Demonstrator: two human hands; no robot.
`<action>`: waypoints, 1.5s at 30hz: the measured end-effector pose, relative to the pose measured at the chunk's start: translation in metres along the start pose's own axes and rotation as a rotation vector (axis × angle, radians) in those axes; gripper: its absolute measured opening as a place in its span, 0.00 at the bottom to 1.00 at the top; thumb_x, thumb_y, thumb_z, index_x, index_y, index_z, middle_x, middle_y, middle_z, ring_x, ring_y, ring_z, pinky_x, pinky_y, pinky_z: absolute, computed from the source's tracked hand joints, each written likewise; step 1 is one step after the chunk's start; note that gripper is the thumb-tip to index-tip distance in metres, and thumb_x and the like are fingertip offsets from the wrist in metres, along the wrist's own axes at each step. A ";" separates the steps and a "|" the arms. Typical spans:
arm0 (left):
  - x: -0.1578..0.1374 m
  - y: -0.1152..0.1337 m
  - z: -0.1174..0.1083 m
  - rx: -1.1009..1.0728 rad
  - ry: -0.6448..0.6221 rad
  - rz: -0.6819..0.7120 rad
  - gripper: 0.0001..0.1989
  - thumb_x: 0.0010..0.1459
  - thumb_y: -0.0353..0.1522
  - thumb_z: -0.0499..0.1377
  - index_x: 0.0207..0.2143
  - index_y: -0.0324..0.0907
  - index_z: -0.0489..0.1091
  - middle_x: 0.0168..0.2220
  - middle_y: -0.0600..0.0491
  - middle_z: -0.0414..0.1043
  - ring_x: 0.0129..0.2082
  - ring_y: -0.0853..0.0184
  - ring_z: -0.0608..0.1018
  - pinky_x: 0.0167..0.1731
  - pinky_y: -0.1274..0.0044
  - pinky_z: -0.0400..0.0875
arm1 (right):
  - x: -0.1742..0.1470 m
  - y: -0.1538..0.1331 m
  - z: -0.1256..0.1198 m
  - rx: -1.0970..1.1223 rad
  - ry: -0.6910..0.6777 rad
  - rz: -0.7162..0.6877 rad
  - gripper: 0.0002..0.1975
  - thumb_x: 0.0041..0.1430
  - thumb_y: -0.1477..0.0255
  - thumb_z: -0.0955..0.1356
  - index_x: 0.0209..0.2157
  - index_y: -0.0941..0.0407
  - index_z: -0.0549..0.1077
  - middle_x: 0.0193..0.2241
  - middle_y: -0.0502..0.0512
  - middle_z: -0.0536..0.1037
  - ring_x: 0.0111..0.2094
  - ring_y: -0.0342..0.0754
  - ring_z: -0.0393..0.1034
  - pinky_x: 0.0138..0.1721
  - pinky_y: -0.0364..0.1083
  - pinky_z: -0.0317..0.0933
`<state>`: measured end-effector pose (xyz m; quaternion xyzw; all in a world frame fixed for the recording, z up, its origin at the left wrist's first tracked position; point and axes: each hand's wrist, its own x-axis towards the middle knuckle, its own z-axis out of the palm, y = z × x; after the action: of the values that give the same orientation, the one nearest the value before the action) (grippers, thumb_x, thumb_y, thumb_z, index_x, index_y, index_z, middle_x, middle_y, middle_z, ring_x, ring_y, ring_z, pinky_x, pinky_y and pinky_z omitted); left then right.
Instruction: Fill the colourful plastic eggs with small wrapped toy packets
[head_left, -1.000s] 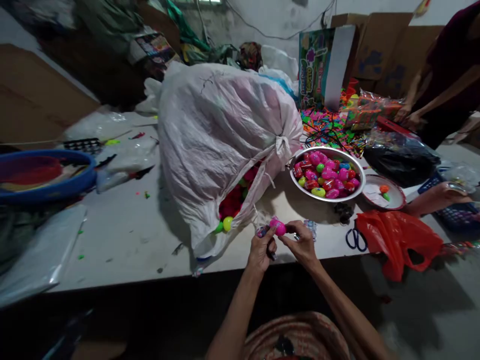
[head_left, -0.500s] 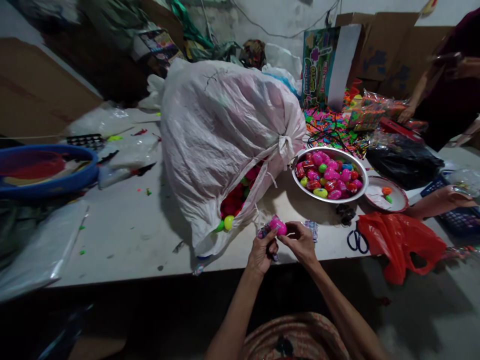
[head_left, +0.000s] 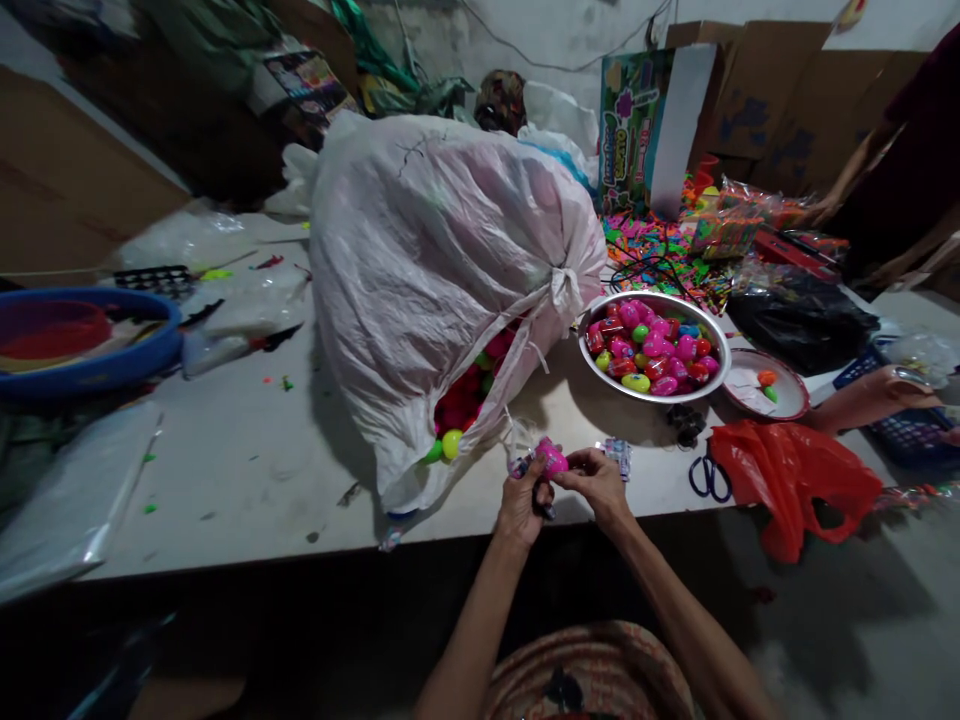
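Observation:
A pink plastic egg [head_left: 553, 457] is held near the table's front edge. My left hand [head_left: 521, 502] is closed around its left side, with small printed wrappers bunched in the same fingers. Thumb and fingers of my right hand [head_left: 601, 484] are pinched at the egg's right side; the fingertips are partly hidden. Just beyond my right hand lie more printed wrappers [head_left: 618, 455]. Behind my hands stands a big white sack [head_left: 450, 230], torn low down, with pink, green and yellow eggs showing. A metal bowl [head_left: 654, 397] full of colourful eggs sits to the right.
Scissors [head_left: 709, 480] and a red plastic bag [head_left: 795, 480] lie at the right front edge. A plate [head_left: 796, 400] holds a few small pieces. Another person's forearm [head_left: 862, 400] reaches in at right; a second person stands behind. A blue basin [head_left: 142, 365] is at left.
My right fingers have shifted slightly on the pink egg, which looks turned a little. The whole view has moved slightly. The person at back right has changed arm position.

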<state>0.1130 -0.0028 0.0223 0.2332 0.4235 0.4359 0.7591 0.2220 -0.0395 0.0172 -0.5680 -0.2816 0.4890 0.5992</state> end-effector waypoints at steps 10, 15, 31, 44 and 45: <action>-0.002 -0.004 0.002 0.005 -0.036 -0.062 0.17 0.38 0.38 0.69 0.25 0.38 0.67 0.12 0.65 0.58 0.08 0.81 0.55 0.10 0.85 0.50 | -0.010 -0.006 0.003 -0.398 0.088 -0.449 0.09 0.47 0.68 0.71 0.32 0.55 0.73 0.31 0.55 0.74 0.32 0.47 0.69 0.37 0.47 0.65; -0.001 -0.006 0.002 -0.077 -0.015 -0.076 0.19 0.35 0.37 0.70 0.25 0.38 0.66 0.14 0.64 0.61 0.09 0.83 0.55 0.11 0.86 0.51 | -0.008 -0.006 0.006 -0.276 0.074 -0.332 0.12 0.45 0.69 0.71 0.34 0.56 0.71 0.29 0.52 0.75 0.27 0.46 0.71 0.30 0.44 0.66; 0.001 0.000 -0.003 -0.052 -0.012 -0.026 0.18 0.38 0.37 0.69 0.26 0.39 0.64 0.11 0.67 0.54 0.09 0.81 0.54 0.10 0.86 0.51 | -0.009 0.002 0.009 -0.573 0.085 -0.625 0.07 0.52 0.71 0.68 0.34 0.56 0.70 0.31 0.54 0.72 0.33 0.46 0.68 0.36 0.46 0.64; 0.017 0.004 -0.003 -0.072 -0.109 -0.150 0.13 0.42 0.32 0.68 0.26 0.37 0.67 0.14 0.64 0.60 0.09 0.83 0.55 0.09 0.87 0.51 | 0.017 -0.017 -0.008 -0.852 -0.060 -0.647 0.19 0.48 0.72 0.68 0.45 0.53 0.68 0.37 0.52 0.73 0.27 0.42 0.67 0.29 0.41 0.61; 0.018 0.007 -0.003 -0.092 -0.119 -0.166 0.11 0.44 0.31 0.67 0.28 0.37 0.68 0.17 0.62 0.64 0.10 0.83 0.56 0.10 0.87 0.53 | 0.025 -0.027 -0.014 -0.879 -0.026 -0.672 0.19 0.48 0.71 0.67 0.45 0.53 0.68 0.37 0.52 0.73 0.30 0.44 0.68 0.31 0.41 0.61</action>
<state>0.1122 0.0163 0.0183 0.1875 0.3751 0.3762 0.8262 0.2507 -0.0191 0.0344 -0.6375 -0.6323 0.1142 0.4252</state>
